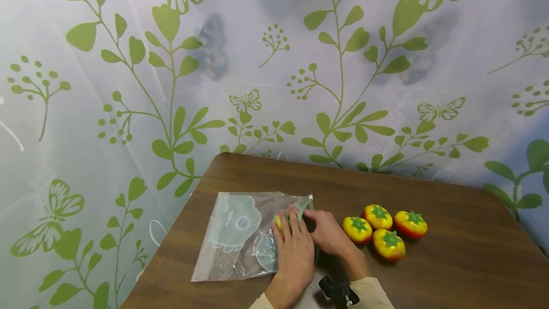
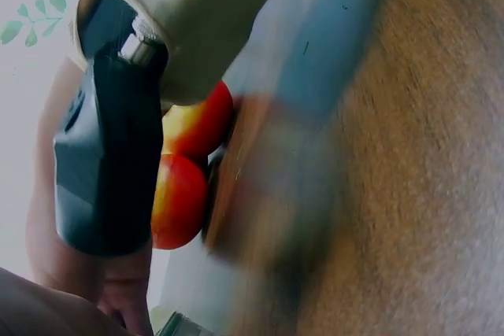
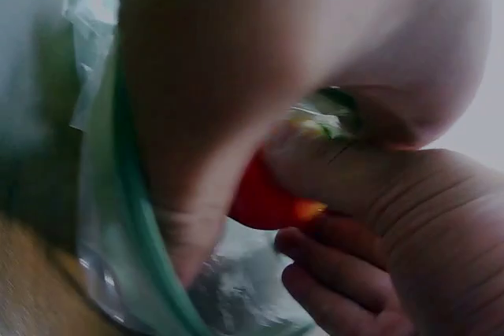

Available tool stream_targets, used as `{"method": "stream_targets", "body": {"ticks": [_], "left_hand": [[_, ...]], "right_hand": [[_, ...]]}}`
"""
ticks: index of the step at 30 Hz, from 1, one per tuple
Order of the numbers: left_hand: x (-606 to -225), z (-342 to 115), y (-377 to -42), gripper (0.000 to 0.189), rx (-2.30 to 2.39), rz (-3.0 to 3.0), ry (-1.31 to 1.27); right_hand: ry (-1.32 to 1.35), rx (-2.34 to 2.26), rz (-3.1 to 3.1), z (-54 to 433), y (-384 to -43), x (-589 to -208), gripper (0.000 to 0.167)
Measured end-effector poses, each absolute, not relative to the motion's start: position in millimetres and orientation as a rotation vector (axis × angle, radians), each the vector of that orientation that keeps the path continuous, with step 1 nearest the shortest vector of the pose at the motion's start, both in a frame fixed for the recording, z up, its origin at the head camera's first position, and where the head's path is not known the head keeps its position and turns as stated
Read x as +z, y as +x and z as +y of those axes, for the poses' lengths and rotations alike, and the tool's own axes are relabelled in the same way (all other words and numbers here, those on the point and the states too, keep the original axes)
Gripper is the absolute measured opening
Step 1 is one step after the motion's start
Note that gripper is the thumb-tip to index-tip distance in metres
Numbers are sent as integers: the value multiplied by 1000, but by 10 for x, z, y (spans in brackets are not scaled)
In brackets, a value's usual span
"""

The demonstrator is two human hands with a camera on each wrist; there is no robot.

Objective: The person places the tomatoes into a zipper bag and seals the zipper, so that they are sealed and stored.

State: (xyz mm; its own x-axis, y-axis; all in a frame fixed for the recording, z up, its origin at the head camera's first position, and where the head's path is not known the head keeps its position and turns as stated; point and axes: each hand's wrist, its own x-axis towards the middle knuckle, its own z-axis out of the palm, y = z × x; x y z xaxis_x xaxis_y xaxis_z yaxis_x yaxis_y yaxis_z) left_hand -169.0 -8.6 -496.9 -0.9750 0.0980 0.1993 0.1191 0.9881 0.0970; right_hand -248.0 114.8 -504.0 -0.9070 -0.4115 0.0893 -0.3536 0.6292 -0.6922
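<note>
A clear zip bag (image 1: pixel 240 237) with pale blue-green prints lies flat on the table, its opening toward the right. My left hand (image 1: pixel 293 254) spreads over the right part of the bag, its fingers around a yellow-and-red toy persimmon (image 1: pixel 278 223) that they mostly cover. In the right wrist view a thumb and fingertips hold the red side of that toy persimmon (image 3: pixel 268 198) beside the bag's green edge (image 3: pixel 150 218). My right hand (image 1: pixel 328 232) pinches the bag's edge at the opening. Whether the toy lies fully inside is hidden.
Several more toy persimmons (image 1: pixel 389 244) stand grouped to the right of my right hand. A black wrist device (image 1: pixel 336 289) sits on my right wrist. The brown wooden table (image 1: pixel 463 252) reaches back to a leaf-patterned curtain (image 1: pixel 266 61).
</note>
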Motion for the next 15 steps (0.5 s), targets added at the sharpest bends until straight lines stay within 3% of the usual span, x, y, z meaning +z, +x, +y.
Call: {"method": "stream_targets", "body": {"ticks": [9, 15], "left_hand": [[-4974, -77, -1714, 103, -159, -2995, -174], [-4970, -63, -1707, 87, -189, -2961, -175]], "right_hand": [[-753, -1157, 2663, 1483, -2337, -4691, 58], [-701, -1133, 2694, 1771, -2250, -4477, 61]]}}
